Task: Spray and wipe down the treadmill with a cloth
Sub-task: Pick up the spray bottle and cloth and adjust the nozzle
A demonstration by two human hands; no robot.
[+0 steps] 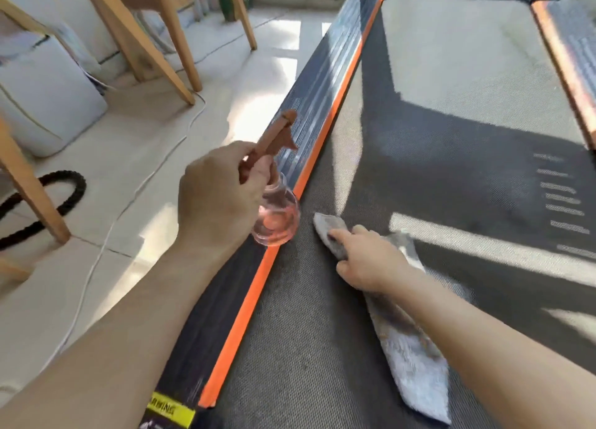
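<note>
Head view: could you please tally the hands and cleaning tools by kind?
Hands: 2 (left hand, right hand)
Spray bottle: 1
Cloth: 1
Total: 4

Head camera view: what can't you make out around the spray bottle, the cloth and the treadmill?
All in the head view:
spray bottle: the left hand covers its neck and part of the sprayer.
cloth: its middle lies under the right hand and forearm.
yellow label: cut by the bottom edge, lettering blurred.
treadmill: its far end runs off the top edge.
</note>
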